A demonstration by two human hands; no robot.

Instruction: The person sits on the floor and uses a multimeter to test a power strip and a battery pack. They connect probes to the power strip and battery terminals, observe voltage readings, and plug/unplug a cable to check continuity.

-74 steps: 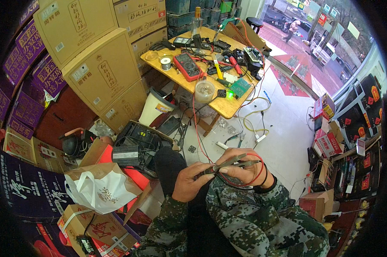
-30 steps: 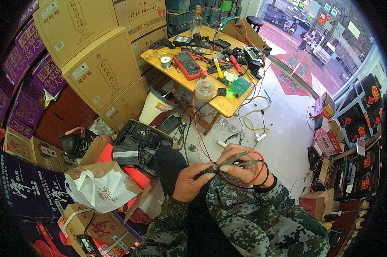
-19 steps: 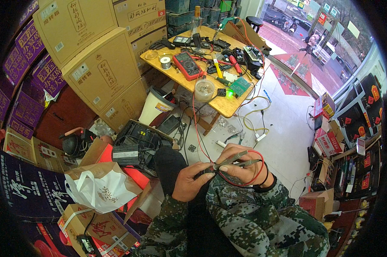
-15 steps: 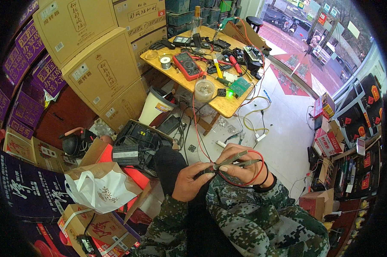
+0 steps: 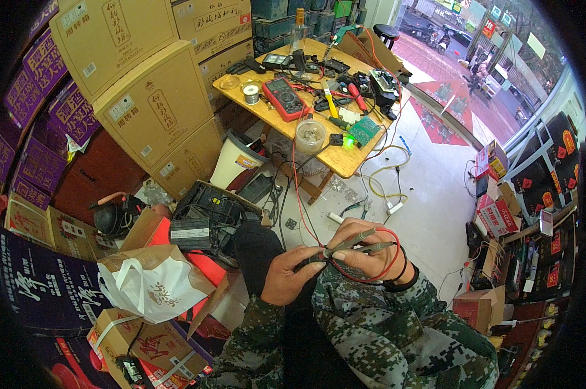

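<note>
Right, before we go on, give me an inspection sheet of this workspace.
Surface: wooden table, crowded, with bare wood along its near edge.
Job's things: two grey probes and a small dark item, mostly hidden by fingers.
Clutter: red multimeter, solder spool, clear tub and green circuit board on the table.
Grip: left hand pinches the dark item; right hand holds the probes, close against it.
Cables: red lead loops beside the right hand; more cords lie on the floor.
Surroundings: stacked cartons and white bag at left; street beyond, upper right.
</note>
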